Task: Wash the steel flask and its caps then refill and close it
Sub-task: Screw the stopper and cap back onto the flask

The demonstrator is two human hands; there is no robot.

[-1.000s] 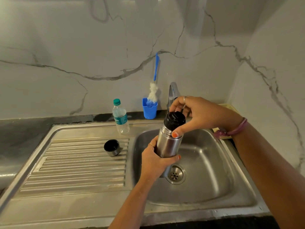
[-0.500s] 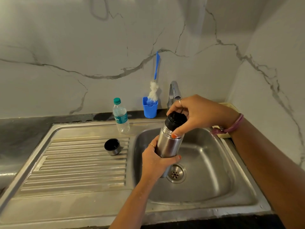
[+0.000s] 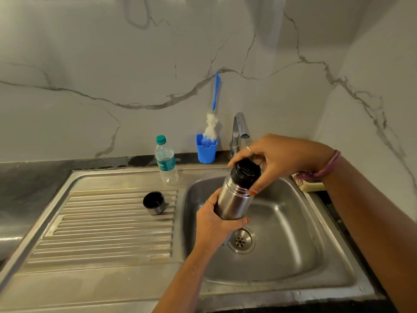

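A steel flask (image 3: 233, 199) is held tilted above the sink basin (image 3: 293, 245). My left hand (image 3: 216, 227) grips its lower body from the left. My right hand (image 3: 275, 157) curls its fingers and thumb round the black inner cap (image 3: 246, 170) on the flask's mouth. The steel outer cap (image 3: 154, 202), black inside, lies open side up on the ribbed drainboard (image 3: 101, 233), apart from both hands.
A small plastic water bottle (image 3: 166, 160) with a green lid stands behind the drainboard. A blue holder (image 3: 206, 150) with a bottle brush (image 3: 213, 111) sits by the steel tap (image 3: 239, 129). A sponge (image 3: 309, 182) lies at the sink's right rim.
My right hand has turned slightly on the black cap, showing more of its top. The flask stays over the basin in my left hand.
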